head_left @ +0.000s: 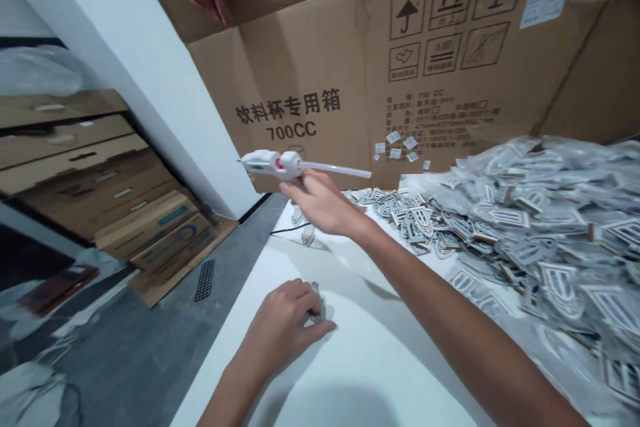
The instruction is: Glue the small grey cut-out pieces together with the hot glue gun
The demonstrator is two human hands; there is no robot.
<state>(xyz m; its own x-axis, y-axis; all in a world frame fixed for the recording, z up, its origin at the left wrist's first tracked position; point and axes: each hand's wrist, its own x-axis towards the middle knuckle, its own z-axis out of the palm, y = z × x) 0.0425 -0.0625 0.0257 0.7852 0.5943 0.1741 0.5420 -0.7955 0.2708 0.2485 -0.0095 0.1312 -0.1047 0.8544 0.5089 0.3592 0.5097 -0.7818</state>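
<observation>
Right hand (325,203): fingers closed around the grip of a white glue gun (273,163), which is up off the table with its nozzle to the left and a pale glue stick (337,170) sticking out toward the right. Whether the trigger is pressed: cannot tell.

Left hand (285,317): low at the table, fingers curled over a small grey piece (319,300), thumb stretched out just below it. The piece lies between the curled fingers and the thumb, partly hidden; cannot tell if it is pinched or only covered.

Step, judged: gluing work, piece kept in place by the left hand while the gun is held clear. Nozzle is well apart from the piece and does not point at it. Applying glue would call for lowering and turning the gun, with the left fingertips kept off the hot end.

Farther out: black cord (290,230) near the far edge of the white table (365,347); loose heap of badges (420,217) beyond the right forearm; bagged badges (555,273) at right; large cardboard box (305,53) behind.
</observation>
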